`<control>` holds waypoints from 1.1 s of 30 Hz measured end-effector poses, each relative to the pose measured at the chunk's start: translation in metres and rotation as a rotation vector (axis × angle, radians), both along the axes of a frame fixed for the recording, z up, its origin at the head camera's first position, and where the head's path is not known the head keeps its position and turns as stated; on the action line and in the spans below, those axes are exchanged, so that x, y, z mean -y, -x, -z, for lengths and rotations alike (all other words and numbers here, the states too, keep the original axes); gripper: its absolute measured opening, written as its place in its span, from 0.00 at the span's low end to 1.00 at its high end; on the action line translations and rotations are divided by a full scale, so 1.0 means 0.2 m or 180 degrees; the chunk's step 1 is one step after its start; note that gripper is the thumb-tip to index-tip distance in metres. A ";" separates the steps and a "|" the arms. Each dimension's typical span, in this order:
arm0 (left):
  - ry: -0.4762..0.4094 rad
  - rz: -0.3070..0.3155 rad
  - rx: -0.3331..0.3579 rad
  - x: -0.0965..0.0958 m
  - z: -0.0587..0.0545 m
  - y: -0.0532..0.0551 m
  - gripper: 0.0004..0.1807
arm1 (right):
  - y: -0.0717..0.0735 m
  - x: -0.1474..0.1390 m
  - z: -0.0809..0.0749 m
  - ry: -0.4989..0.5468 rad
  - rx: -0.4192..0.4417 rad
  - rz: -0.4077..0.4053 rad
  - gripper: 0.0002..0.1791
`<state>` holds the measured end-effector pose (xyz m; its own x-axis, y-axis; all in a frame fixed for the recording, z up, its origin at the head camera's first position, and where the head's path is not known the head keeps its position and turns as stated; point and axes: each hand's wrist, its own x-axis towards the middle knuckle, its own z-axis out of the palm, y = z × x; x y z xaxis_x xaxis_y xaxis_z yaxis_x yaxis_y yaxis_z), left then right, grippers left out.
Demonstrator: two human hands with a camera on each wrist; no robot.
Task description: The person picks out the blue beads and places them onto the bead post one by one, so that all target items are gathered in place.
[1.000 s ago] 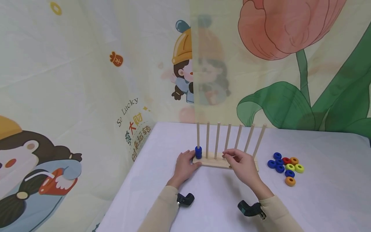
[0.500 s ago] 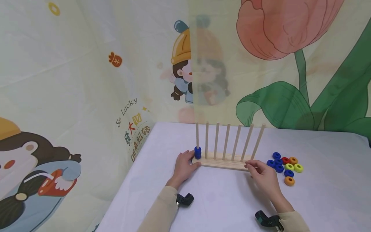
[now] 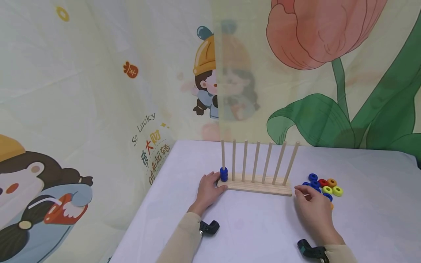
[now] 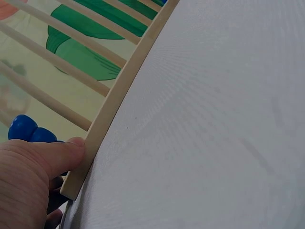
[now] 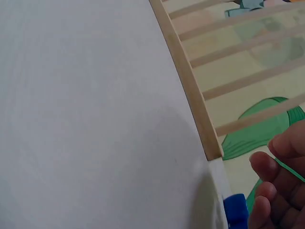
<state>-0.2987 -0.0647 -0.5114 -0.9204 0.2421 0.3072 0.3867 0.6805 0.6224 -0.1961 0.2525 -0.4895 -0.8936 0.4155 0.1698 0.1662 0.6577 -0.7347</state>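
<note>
A wooden peg rack (image 3: pixel 260 187) with several upright pegs stands on the table. Blue ring beads (image 3: pixel 224 174) are stacked at the foot of its leftmost peg. My left hand (image 3: pixel 208 190) grips the left end of the base; in the left wrist view the thumb (image 4: pixel 69 153) presses its front edge. Off the rack's right end hovers my right hand (image 3: pixel 314 212), fingers loosely bent. Thumb and fingertips are apart in the right wrist view, and nothing shows between them. Loose beads lie just beyond this hand, which partly hides some of them.
The loose pile has blue beads (image 3: pixel 313 177), a red bead (image 3: pixel 323 183), an orange bead (image 3: pixel 332 182) and yellow beads (image 3: pixel 337 191). A white cloth covers the table (image 3: pixel 250 223). Printed curtains (image 3: pixel 243 80) hang behind and at the left.
My right hand has moved from in front of the rack's pegs rightward, past the end of the base toward the loose beads. The left hand keeps its grip on the base.
</note>
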 end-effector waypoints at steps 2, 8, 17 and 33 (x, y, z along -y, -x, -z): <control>0.0007 0.0010 -0.0006 0.00 0.00 0.00 0.30 | -0.01 -0.04 0.00 0.0017 -0.0032 0.0202 0.15; 0.0040 0.0019 0.0042 0.00 0.00 0.00 0.30 | -0.02 -0.14 -0.03 -0.0001 -0.0165 0.0688 0.17; 0.0040 -0.0002 0.0054 0.00 -0.01 0.00 0.30 | -0.05 -0.23 -0.07 -0.0065 -0.0039 0.1136 0.20; -0.0020 0.0036 -0.0022 0.00 0.00 0.00 0.30 | -0.04 -0.26 -0.03 -0.0244 0.0831 0.0822 0.30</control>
